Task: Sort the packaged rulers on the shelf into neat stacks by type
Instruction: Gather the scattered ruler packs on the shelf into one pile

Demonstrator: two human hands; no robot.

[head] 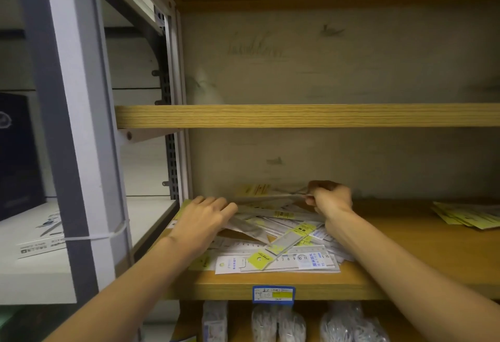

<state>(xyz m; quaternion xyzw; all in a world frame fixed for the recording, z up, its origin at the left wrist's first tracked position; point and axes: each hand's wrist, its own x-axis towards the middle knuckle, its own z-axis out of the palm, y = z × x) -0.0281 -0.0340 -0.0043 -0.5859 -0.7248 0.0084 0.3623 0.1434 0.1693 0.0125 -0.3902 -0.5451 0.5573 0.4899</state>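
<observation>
Fingers point(315, 190) of the right hand point(331, 199) pinch one clear yellow-labelled packaged ruler point(270, 192); left hand point(203, 217) rests flat, fingers together, on the jumbled ruler pile point(284, 247), wooden shelf point(405, 260).

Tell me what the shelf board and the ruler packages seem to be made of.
The shelf board: probably wood-grain laminate, matte, with printed-looking grain lines on its front edge. The ruler packages: apparently clear glossy plastic sleeves with yellow or white paper cards, judging by the light reflections. The rulers inside look like translucent plastic.

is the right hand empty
No, the right hand pinches a packaged ruler lifted above the messy pile on the shelf.
</observation>
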